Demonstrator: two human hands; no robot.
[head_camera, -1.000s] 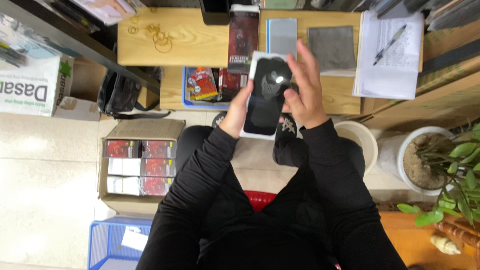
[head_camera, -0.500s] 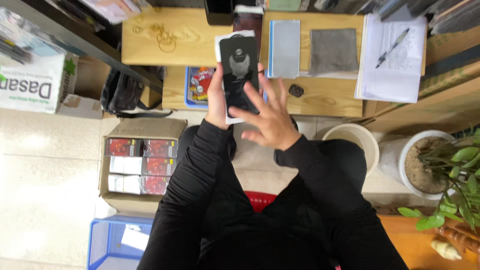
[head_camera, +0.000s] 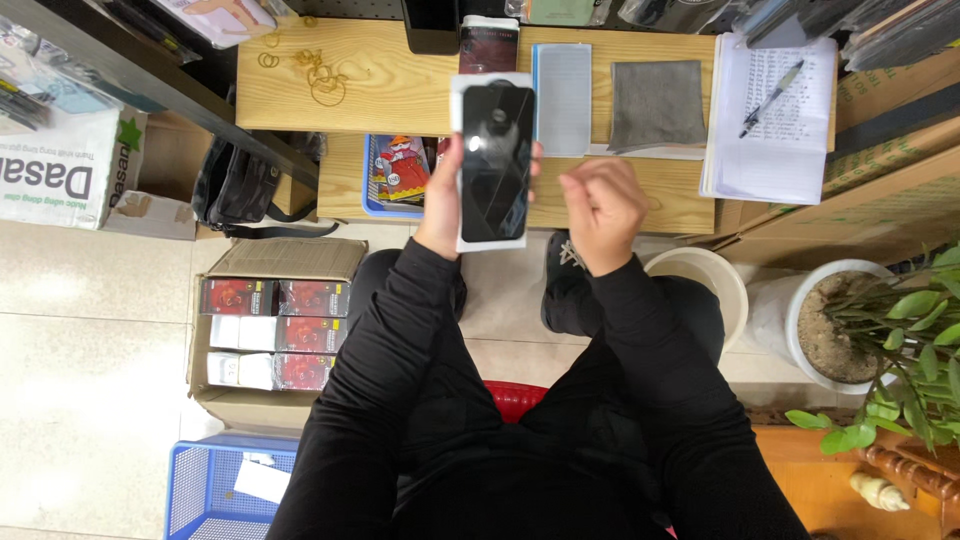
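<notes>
My left hand (head_camera: 442, 205) holds up a black glossy phone-shaped screen panel (head_camera: 494, 165) on a white backing card, upright in front of the wooden desk (head_camera: 400, 95). Its fingers wrap the card's edges. My right hand (head_camera: 602, 210) is curled shut just to the right of the panel, apart from it, with nothing visible in it. On the desk behind lie a dark red packet (head_camera: 488, 45), a pale blue sheet (head_camera: 564, 85) and a grey cloth (head_camera: 658, 105).
A notepad with a pen (head_camera: 770, 115) lies at the desk's right. A blue tray (head_camera: 372, 190) sits on the lower shelf. A cardboard box of packets (head_camera: 270, 335), a blue basket (head_camera: 215, 490), a white bucket (head_camera: 700, 280) and a potted plant (head_camera: 890, 340) stand on the floor.
My right hand has come off the panel and drawn back to the right, closing into a fist. The panel stays in my left hand, now fully in view.
</notes>
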